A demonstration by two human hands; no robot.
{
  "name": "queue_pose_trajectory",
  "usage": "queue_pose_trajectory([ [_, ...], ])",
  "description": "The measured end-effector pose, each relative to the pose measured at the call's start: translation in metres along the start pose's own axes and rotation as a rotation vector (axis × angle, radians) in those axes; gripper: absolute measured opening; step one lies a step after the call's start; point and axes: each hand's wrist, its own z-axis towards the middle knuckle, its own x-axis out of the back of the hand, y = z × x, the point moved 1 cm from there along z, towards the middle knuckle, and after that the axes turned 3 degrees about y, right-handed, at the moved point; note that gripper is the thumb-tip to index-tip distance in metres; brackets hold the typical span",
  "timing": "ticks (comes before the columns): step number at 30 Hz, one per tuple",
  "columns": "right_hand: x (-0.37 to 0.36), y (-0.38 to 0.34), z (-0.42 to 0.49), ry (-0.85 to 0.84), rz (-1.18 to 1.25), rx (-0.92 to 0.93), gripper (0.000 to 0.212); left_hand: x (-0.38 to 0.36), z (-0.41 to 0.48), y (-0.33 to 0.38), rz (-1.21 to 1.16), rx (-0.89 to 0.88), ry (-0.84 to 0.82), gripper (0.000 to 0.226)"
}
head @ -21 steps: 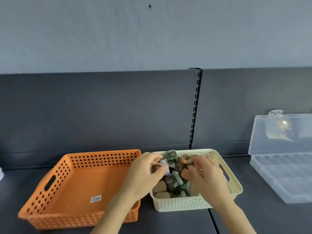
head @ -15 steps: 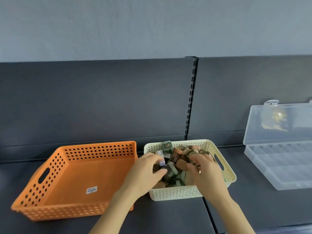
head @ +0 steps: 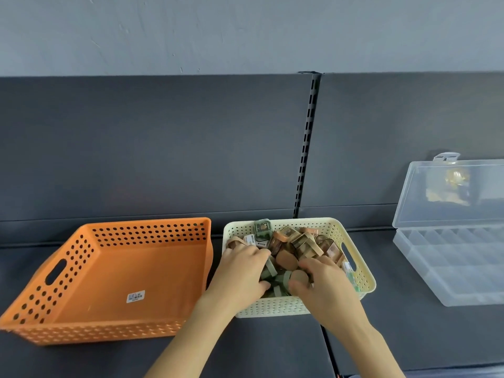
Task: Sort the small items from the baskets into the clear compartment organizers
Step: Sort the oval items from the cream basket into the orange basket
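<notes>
Grip unclear — left hand (head: 240, 271) and right hand (head: 324, 289) curl deeper among small items (head: 286, 240) in the cream basket (head: 272, 306) than before.

Pale grey painted wall (head: 245, 31) up top, dark grey back panel (head: 150, 148) below it, a black slotted metal upright (head: 306, 148) splitting the panel, dark shelf (head: 272, 347) underneath

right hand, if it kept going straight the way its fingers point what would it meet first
The small items piled in the cream basket: the right hand points up-left into them. Beyond, likely the left hand, though depth is unclear.
</notes>
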Motion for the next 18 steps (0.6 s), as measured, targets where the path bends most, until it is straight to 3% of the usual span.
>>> queue_pose_trajectory([
  [4, -0.003, -0.002, 0.000, -0.027, -0.026, -0.007, 0.041, -0.004, 0.002, 0.003, 0.005, 0.008, 0.038, 0.053],
  [9, -0.002, -0.005, 0.003, -0.025, -0.095, -0.008, 0.044, -0.006, -0.004, 0.008, -0.302, 0.124, 0.122, 0.058],
  [18, 0.007, 0.004, 0.002, 0.036, 0.050, -0.022, 0.018, -0.007, -0.019, 0.015, -0.441, 0.246, 0.259, 0.060],
])
